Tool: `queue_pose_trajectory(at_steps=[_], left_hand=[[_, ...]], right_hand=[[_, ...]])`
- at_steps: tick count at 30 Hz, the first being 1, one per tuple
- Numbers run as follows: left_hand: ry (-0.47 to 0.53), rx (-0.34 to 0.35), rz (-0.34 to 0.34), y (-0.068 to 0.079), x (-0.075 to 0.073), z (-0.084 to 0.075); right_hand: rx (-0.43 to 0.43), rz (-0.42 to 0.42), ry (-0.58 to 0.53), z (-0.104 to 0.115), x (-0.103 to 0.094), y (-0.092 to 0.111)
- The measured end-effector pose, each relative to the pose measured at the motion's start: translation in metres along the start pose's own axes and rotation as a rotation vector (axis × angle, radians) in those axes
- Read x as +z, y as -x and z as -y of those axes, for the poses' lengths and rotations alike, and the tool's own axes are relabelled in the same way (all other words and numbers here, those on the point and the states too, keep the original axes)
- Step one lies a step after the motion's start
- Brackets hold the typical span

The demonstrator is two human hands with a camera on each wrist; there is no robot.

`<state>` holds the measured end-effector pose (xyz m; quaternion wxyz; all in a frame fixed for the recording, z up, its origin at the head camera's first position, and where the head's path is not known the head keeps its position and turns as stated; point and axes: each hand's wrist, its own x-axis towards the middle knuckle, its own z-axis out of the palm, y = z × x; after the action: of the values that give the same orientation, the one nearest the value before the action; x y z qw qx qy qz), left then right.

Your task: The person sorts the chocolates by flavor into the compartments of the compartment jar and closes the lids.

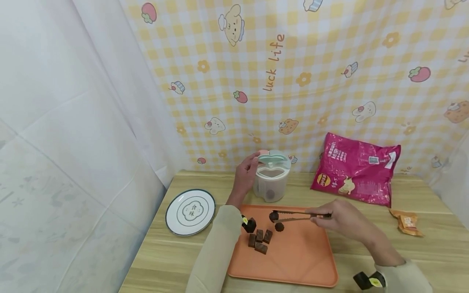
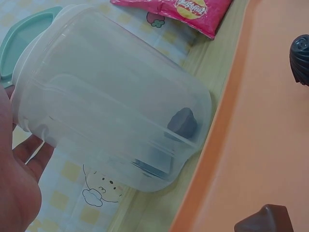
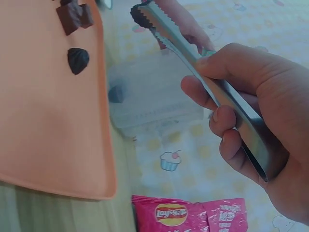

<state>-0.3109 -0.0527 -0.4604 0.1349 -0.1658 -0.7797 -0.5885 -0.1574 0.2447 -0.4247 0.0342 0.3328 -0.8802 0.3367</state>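
Observation:
A clear plastic canister (image 1: 270, 192) stands behind the orange tray (image 1: 296, 260), one green lid flap (image 1: 272, 158) raised. My left hand (image 1: 246, 175) grips its upper rim from the left, fingers by the lid. Dark pieces (image 2: 182, 123) show through its wall near the bottom. With my right hand (image 1: 346, 219) I hold metal tongs (image 3: 246, 118), whose serrated tips pinch a round dark chocolate (image 1: 273, 216) over the tray. Another swirled round chocolate (image 1: 279, 227) lies just in front of it. Several rectangular chocolates (image 1: 261, 248) are grouped on the tray's left side.
A white plate (image 1: 177, 217) with a dark rim is left of the tray. At the back right a magenta chip bag (image 1: 357, 171) leans against the patterned cloth (image 1: 253, 118). A small orange wrapped packet (image 1: 407, 223) sits on the wooden table (image 1: 384, 248).

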Motion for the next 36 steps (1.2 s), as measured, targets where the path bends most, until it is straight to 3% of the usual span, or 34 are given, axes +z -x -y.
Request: queue_pose_trajectory(at_steps=[6, 17, 27, 36], left_hand=[[-0.002, 0.013, -0.005, -0.001, -0.001, 0.001], [-0.017, -0.004, -0.015, 0.0, -0.001, 0.0], [0.0, -0.006, -0.011, 0.0, 0.0, 0.001], [-0.023, -0.003, -0.013, -0.001, 0.0, -0.001]], right_hand=[[-0.02, -0.071, -0.012, 0.0, -0.007, -0.009], [0.049, -0.202, -0.036, -0.001, -0.015, -0.028], [0.213, -0.302, -0.027, -0.004, -0.01, -0.039], [0.246, -0.327, 0.01, -0.007, -0.008, -0.041]])
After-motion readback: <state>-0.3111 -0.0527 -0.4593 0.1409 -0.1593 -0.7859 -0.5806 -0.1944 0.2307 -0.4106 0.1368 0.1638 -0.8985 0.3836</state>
